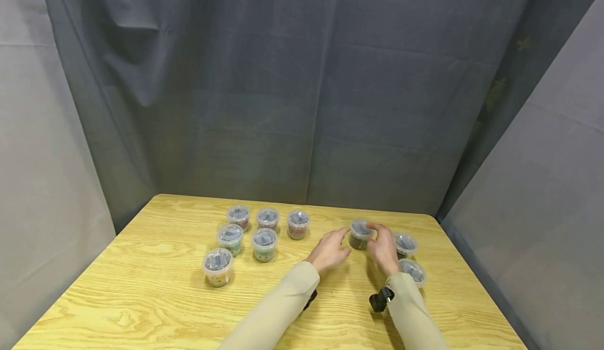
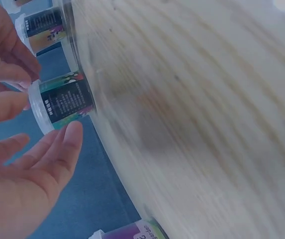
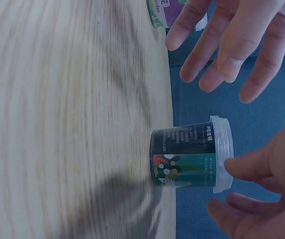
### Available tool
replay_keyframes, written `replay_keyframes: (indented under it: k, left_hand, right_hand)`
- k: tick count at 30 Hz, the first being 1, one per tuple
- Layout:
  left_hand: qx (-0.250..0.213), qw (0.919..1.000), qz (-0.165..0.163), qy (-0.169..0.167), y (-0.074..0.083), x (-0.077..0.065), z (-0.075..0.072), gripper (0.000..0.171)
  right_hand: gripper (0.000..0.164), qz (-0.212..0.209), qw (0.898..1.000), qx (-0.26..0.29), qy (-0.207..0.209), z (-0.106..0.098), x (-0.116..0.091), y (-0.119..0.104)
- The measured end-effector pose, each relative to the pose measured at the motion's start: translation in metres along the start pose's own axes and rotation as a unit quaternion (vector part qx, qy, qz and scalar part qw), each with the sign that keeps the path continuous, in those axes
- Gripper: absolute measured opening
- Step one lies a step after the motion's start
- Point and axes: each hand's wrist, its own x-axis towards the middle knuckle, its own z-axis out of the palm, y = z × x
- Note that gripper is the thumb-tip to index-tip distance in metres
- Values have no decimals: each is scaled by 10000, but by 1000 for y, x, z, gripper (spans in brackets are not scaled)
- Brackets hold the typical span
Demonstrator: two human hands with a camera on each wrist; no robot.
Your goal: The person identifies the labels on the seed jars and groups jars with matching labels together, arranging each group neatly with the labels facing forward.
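Note:
A small clear-lidded tub with a dark printed label (image 1: 360, 235) stands upright between the two hands, toward the back right of the table. My left hand (image 1: 330, 251) is on its left side, fingers spread and relaxed; in the left wrist view, fingertips (image 2: 73, 133) come close to the tub's wall. On the other side is my right hand (image 1: 383, 248), with the tip of one finger (image 3: 236, 168) at the lid's edge in the right wrist view. Neither hand is curled round the tub. Whether the fingertips actually touch it, I cannot tell.
Several similar tubs stand in rows on the left, among them a red-brown one (image 1: 298, 225), a green one (image 1: 264, 245) and an orange one (image 1: 218, 268). Two more tubs (image 1: 406, 244) (image 1: 412, 272) stand beside the right forearm. Grey curtains (image 1: 264, 103) surround the wooden table (image 1: 141, 287).

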Motion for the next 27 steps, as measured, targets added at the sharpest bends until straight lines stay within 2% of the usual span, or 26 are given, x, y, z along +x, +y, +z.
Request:
replay_keyframes:
  k: [7,12,20,27]
  left_hand:
    - [281,9995,69,-95,7,6,6,64]
    - [428,9990,47,-142,11,8,6,64]
    - [577,9980,72,-264,10,10,11,63]
    - [531,9983,-68,-228,4,9,13,64]
  right_hand:
    - [49,119,9995,-127,-275,0,2,4]
    - [46,123,9989,-129,-436,2,3,7]
    - [36,4,9994,33,-332,7,3,7]
    - [32,23,9989,268,-388,9,-2,10]
